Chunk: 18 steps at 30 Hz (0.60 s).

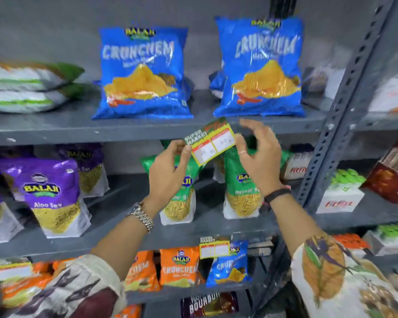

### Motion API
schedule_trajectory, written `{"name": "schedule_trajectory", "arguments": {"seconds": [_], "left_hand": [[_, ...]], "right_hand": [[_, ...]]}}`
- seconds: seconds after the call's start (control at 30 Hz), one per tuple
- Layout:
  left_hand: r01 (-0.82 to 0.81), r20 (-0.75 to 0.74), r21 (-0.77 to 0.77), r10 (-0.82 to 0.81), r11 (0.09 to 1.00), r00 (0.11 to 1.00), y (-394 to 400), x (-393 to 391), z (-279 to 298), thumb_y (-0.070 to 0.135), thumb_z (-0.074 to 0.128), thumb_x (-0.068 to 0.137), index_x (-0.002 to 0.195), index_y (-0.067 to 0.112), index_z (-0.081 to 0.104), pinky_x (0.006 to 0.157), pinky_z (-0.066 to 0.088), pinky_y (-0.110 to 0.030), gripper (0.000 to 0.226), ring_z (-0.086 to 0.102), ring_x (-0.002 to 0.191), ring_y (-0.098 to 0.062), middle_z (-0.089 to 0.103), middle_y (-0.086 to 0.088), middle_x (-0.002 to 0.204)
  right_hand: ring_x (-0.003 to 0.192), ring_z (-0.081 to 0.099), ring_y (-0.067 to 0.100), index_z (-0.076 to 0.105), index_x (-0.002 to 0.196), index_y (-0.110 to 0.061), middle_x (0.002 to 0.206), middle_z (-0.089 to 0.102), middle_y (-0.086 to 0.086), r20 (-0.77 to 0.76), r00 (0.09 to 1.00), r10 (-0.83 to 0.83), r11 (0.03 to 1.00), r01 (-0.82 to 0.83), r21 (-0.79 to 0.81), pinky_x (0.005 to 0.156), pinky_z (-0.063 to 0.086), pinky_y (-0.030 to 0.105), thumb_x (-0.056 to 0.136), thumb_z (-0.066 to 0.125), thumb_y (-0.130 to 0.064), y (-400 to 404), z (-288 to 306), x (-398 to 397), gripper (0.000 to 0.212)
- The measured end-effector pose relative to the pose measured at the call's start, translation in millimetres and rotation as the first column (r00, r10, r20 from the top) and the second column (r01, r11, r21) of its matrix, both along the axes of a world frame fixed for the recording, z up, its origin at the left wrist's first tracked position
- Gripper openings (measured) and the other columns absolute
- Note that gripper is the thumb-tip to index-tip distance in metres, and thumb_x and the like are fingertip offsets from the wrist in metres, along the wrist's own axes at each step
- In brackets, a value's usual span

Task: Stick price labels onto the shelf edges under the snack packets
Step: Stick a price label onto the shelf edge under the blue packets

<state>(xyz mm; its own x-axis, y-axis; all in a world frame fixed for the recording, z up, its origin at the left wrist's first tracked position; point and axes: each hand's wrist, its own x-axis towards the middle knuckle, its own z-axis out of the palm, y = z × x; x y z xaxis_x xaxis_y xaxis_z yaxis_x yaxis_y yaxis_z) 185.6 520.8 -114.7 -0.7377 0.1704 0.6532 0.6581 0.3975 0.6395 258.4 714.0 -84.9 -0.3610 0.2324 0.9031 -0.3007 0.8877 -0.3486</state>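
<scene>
Two hands are meeting at the price label (210, 143) (tilted, at 6 o'clock of the right blue Crunchem packet (260, 67)): left hand (168, 171) pinching its corner, right hand (260, 154) hovering spread beside the shelf edge (101, 134).

Shop, steel shelves (147, 131), snack packets (143, 74), price labels (210, 142)

The handwritten figures in the two white boxes of the price label (210, 141) are too smeared to read. The left hand (168, 171) and right hand (260, 157) cover much of the green packets (241, 193) behind them. Motion blur softens the white sacks (25, 88) at the upper shelf's left end, cut by the frame's edge. The label (214, 249) on the lower shelf edge shows no legible price.
</scene>
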Motion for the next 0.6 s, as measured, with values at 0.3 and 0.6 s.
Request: {"name": "schedule_trajectory", "arguments": {"seconds": [0.3, 0.6], "left_hand": [[-0.233, -0.332, -0.187, 0.162, 0.954, 0.929, -10, 1, 39, 0.039, 0.050, 0.096, 0.072, 0.019, 0.056, 0.063, 0.037, -0.032, 0.032, 0.052, 0.050, -0.023, 0.054, 0.005, 0.052], [-0.281, -0.466, -0.232, 0.147, 0.931, 0.873, -15, -20, 62, 0.040, 0.055, 0.093, 0.084, 0.020, 0.067, 0.079, 0.026, -0.030, 0.025, 0.051, 0.091, -0.021, 0.062, 0.003, 0.105]], "right_hand": [[0.074, 0.062, 0.029, 0.062, 0.093, -0.015, 0.078, 0.070, 0.007, 0.120, 0.992, -0.048, 0.996, 0.039, 0.077, 0.057, 0.038, 0.031, 0.092, 0.059, -0.031, -13, 30, -26, 0.017], [0.070, 0.064, 0.018, 0.062, 0.088, -0.018, 0.079, 0.072, 0.002, 0.152, 0.983, 0.104, 0.995, -0.103, -0.016, 0.062, 0.052, 0.038, 0.090, 0.060, -0.025, -8, 38, -16, 0.008]]}}
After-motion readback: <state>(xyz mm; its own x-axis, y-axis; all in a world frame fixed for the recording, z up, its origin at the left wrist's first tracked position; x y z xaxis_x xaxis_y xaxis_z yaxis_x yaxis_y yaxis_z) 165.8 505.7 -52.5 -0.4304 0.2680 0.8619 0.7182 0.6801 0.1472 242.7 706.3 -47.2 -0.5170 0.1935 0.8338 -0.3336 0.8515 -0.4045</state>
